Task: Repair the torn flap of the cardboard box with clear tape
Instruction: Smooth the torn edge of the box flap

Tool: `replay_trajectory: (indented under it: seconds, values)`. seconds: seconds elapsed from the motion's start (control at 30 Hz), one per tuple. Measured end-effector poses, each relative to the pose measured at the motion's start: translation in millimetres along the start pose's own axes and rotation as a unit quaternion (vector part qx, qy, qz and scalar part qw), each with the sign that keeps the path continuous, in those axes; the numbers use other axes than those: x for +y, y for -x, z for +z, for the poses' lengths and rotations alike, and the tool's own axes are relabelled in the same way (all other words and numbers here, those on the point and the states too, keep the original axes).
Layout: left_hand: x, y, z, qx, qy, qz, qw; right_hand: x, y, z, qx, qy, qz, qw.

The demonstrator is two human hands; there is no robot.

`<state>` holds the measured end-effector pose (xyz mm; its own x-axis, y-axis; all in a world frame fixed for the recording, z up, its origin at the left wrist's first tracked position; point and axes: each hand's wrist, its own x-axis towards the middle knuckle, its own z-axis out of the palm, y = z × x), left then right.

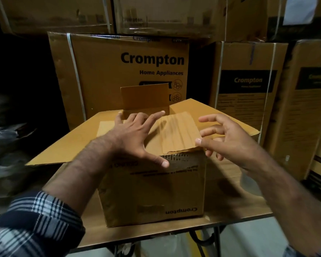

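A brown cardboard box [152, 191] stands on a small wooden table [235, 206] in front of me, its print upside down. Its near flap [176, 134] lies folded over the opening, with a ragged torn edge along the front. My left hand [137, 134] presses flat on this flap with fingers spread, thumb over the front edge. My right hand [228, 140] hovers at the flap's right edge with fingers loosely spread, and I cannot tell whether its thumb touches the flap. The side flaps stick out left and right, and the far flap [145, 97] stands upright. No tape is in view.
Large Crompton cartons [119, 71] are stacked close behind the table, with more [248, 86] to the right and above. Dark wrapped bundles [6, 138] lie to the left. The table's black metal legs [209, 238] show below its front edge.
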<state>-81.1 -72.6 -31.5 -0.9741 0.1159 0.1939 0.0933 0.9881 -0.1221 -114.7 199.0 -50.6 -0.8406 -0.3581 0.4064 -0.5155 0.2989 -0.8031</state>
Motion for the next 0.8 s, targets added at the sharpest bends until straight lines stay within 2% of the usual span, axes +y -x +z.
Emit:
replay_trajectory:
  seconds: [0.13, 0.2, 0.3, 0.37, 0.57, 0.8]
  values:
    - [3, -8, 5, -0.060, 0.065, -0.012, 0.996, 1, -1, -3, -0.028, 0.016, -0.047, 0.998]
    - [3, -9, 8, -0.070, 0.090, -0.013, 0.993, 4, -1, 0, -0.004, 0.081, -0.088, 0.993]
    - [2, -9, 9, -0.085, 0.117, -0.013, 0.989, 12, 3, 6, 0.072, 0.238, -0.194, 0.949]
    - [2, -8, 9, -0.098, 0.140, -0.019, 0.985, 22, 9, 10, 0.089, 0.274, -0.234, 0.929]
    - [5, -9, 8, -0.117, 0.113, -0.037, 0.986, 42, 38, 42, 0.157, 0.323, -0.220, 0.907]
    - [8, -9, 3, -0.116, 0.061, -0.026, 0.991, 19, 51, 109, 0.096, 0.327, -0.219, 0.914]
